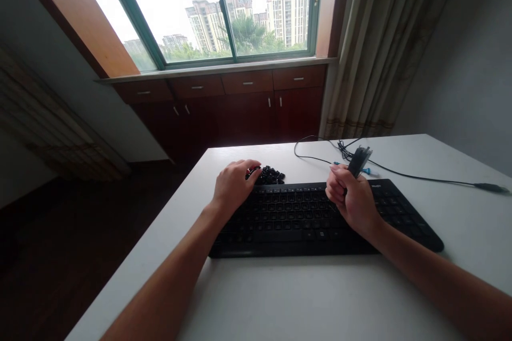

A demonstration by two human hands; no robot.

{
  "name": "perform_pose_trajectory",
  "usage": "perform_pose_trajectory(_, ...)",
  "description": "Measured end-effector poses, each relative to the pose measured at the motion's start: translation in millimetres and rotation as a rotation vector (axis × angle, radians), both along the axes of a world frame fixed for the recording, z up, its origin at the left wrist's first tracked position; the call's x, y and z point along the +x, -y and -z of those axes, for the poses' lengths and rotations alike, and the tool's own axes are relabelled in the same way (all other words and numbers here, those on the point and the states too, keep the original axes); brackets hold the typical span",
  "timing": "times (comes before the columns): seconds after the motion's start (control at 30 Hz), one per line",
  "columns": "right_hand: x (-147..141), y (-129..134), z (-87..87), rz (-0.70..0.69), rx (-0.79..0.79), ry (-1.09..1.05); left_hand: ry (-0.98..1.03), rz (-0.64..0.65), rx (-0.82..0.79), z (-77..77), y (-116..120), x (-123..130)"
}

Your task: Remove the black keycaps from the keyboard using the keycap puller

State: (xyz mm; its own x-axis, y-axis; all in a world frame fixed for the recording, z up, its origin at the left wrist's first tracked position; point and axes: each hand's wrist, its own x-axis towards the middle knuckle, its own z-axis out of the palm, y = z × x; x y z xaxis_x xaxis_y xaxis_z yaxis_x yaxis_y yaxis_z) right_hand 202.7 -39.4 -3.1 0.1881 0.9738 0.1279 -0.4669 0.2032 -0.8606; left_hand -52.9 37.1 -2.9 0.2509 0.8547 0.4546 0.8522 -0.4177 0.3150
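Observation:
A black keyboard [296,234] lies across the white table, many of its key positions bare of caps. Behind its upper left edge is a small heap of loose black keycaps [272,175]. My left hand [236,184] is at the heap's left side, thumb and fingers curled together around something small with a red part, which I cannot make out. Over the keyboard's right half, my right hand [350,194] is wrapped around a black brush [359,161], its bristles pointing up. Behind that hand a small blue item [366,171] shows, partly hidden.
A thin black cable [408,175] loops behind the keyboard and runs right to a dark plug end [490,187]. The table [304,293] has its left edge beside my left forearm. Beyond it stand a dark red cabinet [240,117], a window and curtains [360,64].

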Motion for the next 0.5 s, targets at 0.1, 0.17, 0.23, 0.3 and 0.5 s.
perform_pose_trajectory(0.1,0,0,-0.7,-0.008,0.003,-0.008,-0.033,0.002,0.002,4.0,-2,-2)
perform_pose_trajectory(0.17,1,0,-1.0,-0.011,0.008,-0.023,-0.045,0.011,0.003,5.7,-3,-1)
perform_pose_trajectory(0.23,1,0,-1.1,-0.015,0.01,-0.037,-0.05,0.029,0.01,5.5,-1,1)
perform_pose_trajectory(0.3,1,-1,-1.0,-0.027,0.006,-0.042,-0.051,0.058,0.026,3.3,4,5)
perform_pose_trajectory(0.5,0,0,-0.5,-0.082,0.004,-0.027,-0.091,0.338,0.071,-10.1,30,28)
